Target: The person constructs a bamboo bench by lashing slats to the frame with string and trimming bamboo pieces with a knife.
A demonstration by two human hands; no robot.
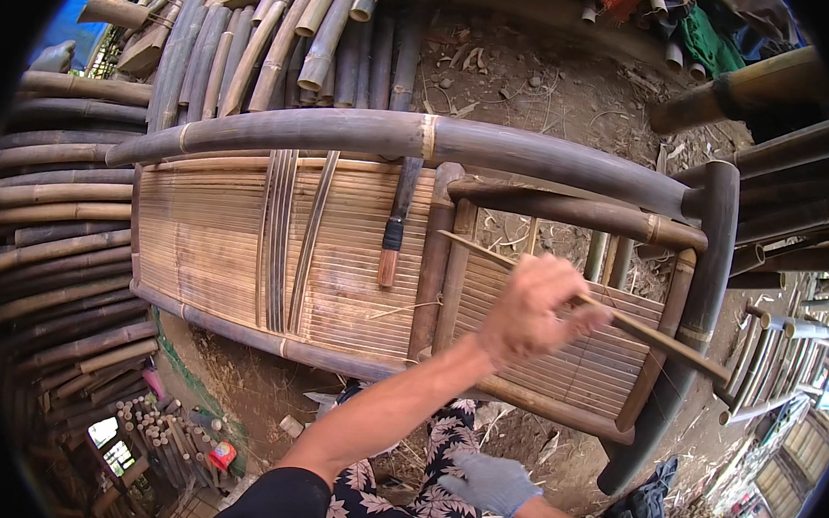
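Observation:
My left hand (537,309) is bare and closed around a thin bamboo strip (667,345), held slantwise over the right part of a bamboo bench (582,155). One end of the strip points to the upper left, the other passes beyond the bench's right post. My right hand (491,484), in a grey glove, rests on my patterned trousers with its fingers stretched out. On the slatted surface lies a long dark tool with black binding and a reddish wooden end (388,267), apart from both hands. Dark loose strips (313,239) lie across the slats farther left.
Stacked bamboo poles (67,200) fill the left side, and more poles (295,33) lie behind the bench. Thick bamboo pieces (766,91) stand at the far right. Short cut pieces and a red container (222,455) sit at the lower left. Dark cloth (644,510) lies at the lower right.

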